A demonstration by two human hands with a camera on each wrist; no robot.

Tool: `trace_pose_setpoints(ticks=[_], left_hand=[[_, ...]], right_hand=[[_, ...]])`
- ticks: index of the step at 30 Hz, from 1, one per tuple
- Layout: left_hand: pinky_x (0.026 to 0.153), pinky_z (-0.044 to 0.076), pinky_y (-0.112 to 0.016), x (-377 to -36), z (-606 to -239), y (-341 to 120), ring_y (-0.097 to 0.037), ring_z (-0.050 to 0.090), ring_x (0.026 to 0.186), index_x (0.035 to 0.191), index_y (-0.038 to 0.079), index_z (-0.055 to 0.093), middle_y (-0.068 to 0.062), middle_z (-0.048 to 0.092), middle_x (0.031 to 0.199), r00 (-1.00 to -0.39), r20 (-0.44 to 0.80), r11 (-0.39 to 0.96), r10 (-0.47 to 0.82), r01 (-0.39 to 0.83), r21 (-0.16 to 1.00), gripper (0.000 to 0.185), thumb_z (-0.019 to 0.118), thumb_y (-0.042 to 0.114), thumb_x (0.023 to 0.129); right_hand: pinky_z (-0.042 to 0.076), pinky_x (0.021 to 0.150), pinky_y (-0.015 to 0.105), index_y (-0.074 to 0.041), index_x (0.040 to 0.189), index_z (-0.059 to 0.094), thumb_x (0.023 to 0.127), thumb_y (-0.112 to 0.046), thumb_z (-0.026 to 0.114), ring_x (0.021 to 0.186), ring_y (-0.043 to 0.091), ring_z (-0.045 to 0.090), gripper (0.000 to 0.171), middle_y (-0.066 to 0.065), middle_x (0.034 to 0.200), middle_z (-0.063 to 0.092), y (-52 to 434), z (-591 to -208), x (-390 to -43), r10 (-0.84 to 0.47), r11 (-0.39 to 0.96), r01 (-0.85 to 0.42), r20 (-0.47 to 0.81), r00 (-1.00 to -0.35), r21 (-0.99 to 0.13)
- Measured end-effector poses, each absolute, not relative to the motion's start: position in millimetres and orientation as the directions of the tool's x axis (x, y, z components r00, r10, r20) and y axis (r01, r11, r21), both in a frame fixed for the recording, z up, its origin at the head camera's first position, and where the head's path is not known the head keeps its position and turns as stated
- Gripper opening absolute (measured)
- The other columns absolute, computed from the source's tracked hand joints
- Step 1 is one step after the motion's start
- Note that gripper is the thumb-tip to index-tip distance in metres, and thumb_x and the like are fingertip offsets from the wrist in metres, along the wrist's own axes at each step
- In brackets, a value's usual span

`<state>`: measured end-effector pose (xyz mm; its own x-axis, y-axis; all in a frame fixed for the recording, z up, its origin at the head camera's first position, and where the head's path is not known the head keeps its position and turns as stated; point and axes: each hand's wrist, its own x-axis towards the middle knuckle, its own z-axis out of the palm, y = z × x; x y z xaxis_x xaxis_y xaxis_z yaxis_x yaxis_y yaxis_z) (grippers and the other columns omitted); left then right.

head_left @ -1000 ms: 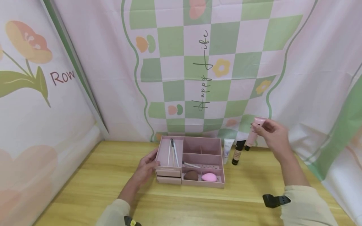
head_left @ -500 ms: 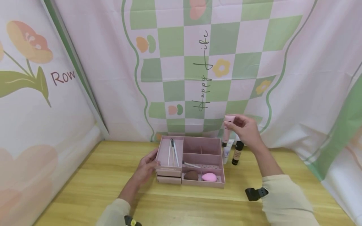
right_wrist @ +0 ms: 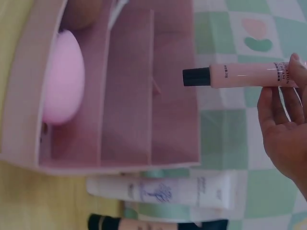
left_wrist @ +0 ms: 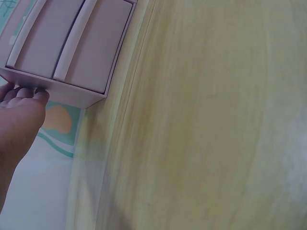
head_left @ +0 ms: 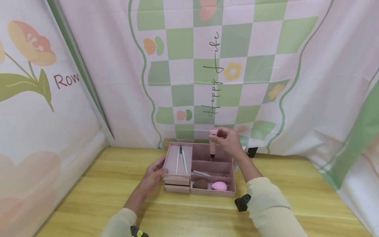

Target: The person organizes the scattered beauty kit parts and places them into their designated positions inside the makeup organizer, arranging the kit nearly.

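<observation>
While the left hand (head_left: 153, 176) rests flat-fingered against the pink organizer (head_left: 199, 169) at nine o'clock, the right hand (head_left: 230, 142) pinches a pink tube (head_left: 212, 143) cap-down over its rear compartment, not yet released.

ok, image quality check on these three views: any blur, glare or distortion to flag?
Head view: even soft light, no glare, wide-angle bending of the backdrop edges; pink tube slightly soft. Left wrist view: close and hazy, wooden table smeared, left hand dim. Right wrist view: mildly soft, tube label unreadable, organizer and right hand still distinct.
</observation>
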<state>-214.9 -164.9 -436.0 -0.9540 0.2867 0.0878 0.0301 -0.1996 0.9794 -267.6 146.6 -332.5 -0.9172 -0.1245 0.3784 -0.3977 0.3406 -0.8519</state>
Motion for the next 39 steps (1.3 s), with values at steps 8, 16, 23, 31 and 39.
trace_pose_setpoints(ticks=[8,16,23,31,39], left_hand=[[0.127,0.016,-0.047,-216.9,-438.1,-165.0,-0.044,0.009,0.158,0.158,-0.008,0.014,-0.027,0.006,0.169,-0.949,0.1,-0.205,0.3,0.038,0.978,0.076,0.049,-0.005,0.092],[0.126,0.022,-0.041,-218.7,-441.2,-164.1,-0.044,0.011,0.157,0.159,-0.007,0.013,-0.027,0.007,0.169,-0.946,0.096,-0.203,0.309,0.032,0.979,0.077,0.049,-0.005,0.091],[0.128,0.017,-0.048,-218.6,-441.7,-162.8,-0.044,0.011,0.158,0.159,-0.007,0.014,-0.026,0.008,0.17,-0.952,0.091,-0.212,0.291,0.029,0.977,0.075,0.048,-0.005,0.091],[0.126,0.02,-0.043,-218.7,-440.7,-163.4,-0.044,0.01,0.158,0.159,-0.008,0.012,-0.027,0.006,0.17,-0.95,0.087,-0.216,0.299,0.021,0.976,0.076,0.047,-0.005,0.092],[0.125,0.024,-0.038,-217.2,-438.8,-165.1,-0.042,0.011,0.158,0.159,-0.006,0.014,-0.025,0.008,0.17,-0.953,0.084,-0.225,0.29,0.017,0.974,0.076,0.048,-0.005,0.091]], right_hand=[[0.057,0.07,0.012,0.01,0.111,0.07,0.089,-0.005,0.074,0.075,-0.001,0.062,0.027,0.029,0.103,0.074,123.4,-353.3,-275.4,-0.092,0.367,-0.388,0.382,-0.919,-0.845],[0.051,0.06,0.017,0.005,0.105,0.072,0.09,-0.013,0.075,0.071,0.01,0.057,0.023,0.022,0.095,0.074,113.3,-377.0,-277.1,-0.064,0.465,-0.293,0.298,-0.952,-0.836],[0.053,0.069,0.014,0.007,0.108,0.072,0.087,-0.007,0.077,0.075,0.005,0.06,0.026,0.024,0.099,0.075,99.6,-391.7,-278.2,-0.078,0.407,-0.303,0.298,-0.952,-0.862],[0.053,0.074,0.013,0.009,0.109,0.072,0.086,-0.002,0.076,0.079,0.004,0.062,0.025,0.027,0.103,0.075,101.6,-402.6,-281.0,-0.069,0.388,-0.315,0.313,-0.947,-0.866],[0.053,0.075,0.013,0.008,0.109,0.072,0.087,-0.003,0.076,0.081,0.008,0.063,0.025,0.026,0.101,0.075,110.8,-405.1,-280.8,-0.053,0.422,-0.317,0.326,-0.944,-0.85]])
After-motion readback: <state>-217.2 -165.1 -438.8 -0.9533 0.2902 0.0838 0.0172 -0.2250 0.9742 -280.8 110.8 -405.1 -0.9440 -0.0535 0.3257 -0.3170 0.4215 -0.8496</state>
